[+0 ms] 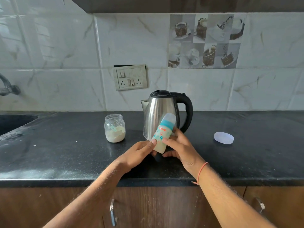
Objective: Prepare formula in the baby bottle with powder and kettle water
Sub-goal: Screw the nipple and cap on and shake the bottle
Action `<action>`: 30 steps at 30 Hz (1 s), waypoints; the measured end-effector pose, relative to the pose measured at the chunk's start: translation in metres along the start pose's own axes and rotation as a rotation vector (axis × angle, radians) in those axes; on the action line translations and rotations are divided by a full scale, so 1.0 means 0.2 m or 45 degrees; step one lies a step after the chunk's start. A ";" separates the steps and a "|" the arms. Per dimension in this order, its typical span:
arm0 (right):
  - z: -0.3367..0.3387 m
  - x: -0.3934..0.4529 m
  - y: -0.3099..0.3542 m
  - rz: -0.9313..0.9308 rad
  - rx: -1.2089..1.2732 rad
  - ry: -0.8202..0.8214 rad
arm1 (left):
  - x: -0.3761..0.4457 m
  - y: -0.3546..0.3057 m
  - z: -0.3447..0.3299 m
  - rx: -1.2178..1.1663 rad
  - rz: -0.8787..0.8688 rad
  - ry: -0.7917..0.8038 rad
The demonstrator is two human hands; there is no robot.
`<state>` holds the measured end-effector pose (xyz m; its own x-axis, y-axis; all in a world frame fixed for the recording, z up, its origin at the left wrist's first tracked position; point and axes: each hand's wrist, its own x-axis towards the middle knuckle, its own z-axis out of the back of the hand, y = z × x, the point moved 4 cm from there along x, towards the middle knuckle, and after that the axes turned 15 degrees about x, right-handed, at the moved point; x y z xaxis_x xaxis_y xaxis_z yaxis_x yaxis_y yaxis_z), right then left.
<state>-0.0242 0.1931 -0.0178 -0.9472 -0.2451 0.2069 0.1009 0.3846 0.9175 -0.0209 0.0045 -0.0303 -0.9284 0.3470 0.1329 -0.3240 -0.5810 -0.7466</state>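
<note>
The baby bottle (163, 135) has a teal collar and a clear cap, and milky liquid fills its lower part. It is tilted, top leaning right, lifted above the black counter (65, 153). My left hand (139, 153) grips its base from the left and my right hand (178, 145) grips its body from the right. Just behind it stands a steel kettle (158, 111) with a black handle and a closed lid. An open clear jar (115, 128) of pale powder, with a scoop inside, sits left of the kettle.
A round translucent lid (224, 137) lies on the counter to the right. A dark sink (11, 122) is at the far left below a wall tap (7, 87). A switch and socket plate (130, 77) is on the tiled wall. Cabinet doors with metal handles (112, 211) sit under the counter edge.
</note>
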 end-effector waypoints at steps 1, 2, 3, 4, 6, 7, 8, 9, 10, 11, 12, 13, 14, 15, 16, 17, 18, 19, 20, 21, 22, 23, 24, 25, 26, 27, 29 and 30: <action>0.00 0.00 0.00 0.007 0.015 0.005 | 0.00 0.00 0.00 -0.008 0.030 -0.003; 0.00 0.00 0.00 0.011 0.024 -0.002 | 0.01 0.01 0.00 -0.004 0.060 -0.013; 0.00 0.00 0.00 0.016 0.036 -0.009 | 0.02 0.01 0.00 0.005 0.088 -0.030; 0.01 0.01 -0.01 0.023 0.057 -0.021 | 0.03 0.02 -0.01 0.021 0.103 -0.050; 0.03 0.02 -0.01 0.072 0.164 -0.069 | 0.03 0.02 -0.01 0.042 0.078 -0.101; 0.05 0.02 0.00 0.115 0.253 -0.145 | 0.03 0.02 -0.01 0.042 0.052 -0.130; 0.07 0.02 0.01 0.167 0.372 -0.256 | 0.03 0.03 -0.01 0.030 0.025 -0.154; 0.10 0.01 0.02 0.217 0.506 -0.374 | 0.03 0.04 -0.01 0.018 0.011 -0.176; 0.14 0.01 0.02 0.246 0.615 -0.453 | 0.03 0.04 -0.01 0.025 0.000 -0.199; 0.16 0.00 0.03 0.247 0.662 -0.480 | 0.03 0.03 -0.01 0.042 -0.009 -0.219; 0.16 -0.01 0.03 0.212 0.644 -0.449 | 0.03 0.03 0.00 0.065 -0.015 -0.232; 0.14 -0.02 0.03 0.158 0.579 -0.370 | 0.03 0.03 0.00 0.085 -0.018 -0.242; 0.11 -0.02 0.02 0.105 0.500 -0.293 | 0.03 0.03 0.00 0.104 -0.014 -0.249; 0.08 -0.03 0.02 0.095 0.446 -0.263 | 0.03 0.03 0.00 0.118 -0.007 -0.259; 0.07 -0.03 0.04 0.142 0.450 -0.302 | 0.02 0.04 0.00 0.124 -0.001 -0.272; 0.08 -0.04 0.05 0.239 0.529 -0.411 | 0.02 0.03 0.01 0.124 0.001 -0.284; 0.11 -0.04 0.06 0.340 0.661 -0.535 | 0.02 0.03 0.01 0.123 -0.003 -0.290; 0.14 -0.05 0.07 0.402 0.768 -0.605 | 0.02 0.03 0.01 0.120 -0.005 -0.291; 0.15 -0.06 0.08 0.393 0.803 -0.615 | 0.02 0.02 0.01 0.122 -0.002 -0.289; 0.14 -0.06 0.07 0.332 0.743 -0.550 | 0.02 0.03 0.01 0.124 0.004 -0.288; 0.12 -0.06 0.05 0.251 0.606 -0.436 | 0.02 0.03 0.01 0.121 0.011 -0.292; 0.09 -0.06 0.04 0.179 0.480 -0.341 | 0.02 0.03 0.01 0.113 0.018 -0.300; 0.06 -0.06 0.05 0.171 0.434 -0.313 | 0.02 0.03 0.01 0.108 0.022 -0.309; 0.07 -0.05 0.06 0.245 0.495 -0.368 | 0.01 0.03 0.01 0.107 0.020 -0.316; 0.11 -0.05 0.07 0.347 0.643 -0.466 | 0.01 0.03 0.01 0.109 0.015 -0.319; 0.15 -0.05 0.08 0.408 0.773 -0.520 | 0.01 0.03 0.01 0.110 0.013 -0.317; 0.14 -0.07 0.09 0.355 0.779 -0.468 | 0.01 0.03 0.01 0.118 0.016 -0.319; 0.12 -0.07 0.06 0.269 0.606 -0.366 | 0.01 0.04 0.01 0.115 0.013 -0.322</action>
<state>-0.0166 0.2223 -0.0172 -0.9726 0.1057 0.2071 0.2116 0.7716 0.5999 -0.0259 -0.0006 -0.0338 -0.9439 0.1522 0.2929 -0.3187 -0.6511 -0.6888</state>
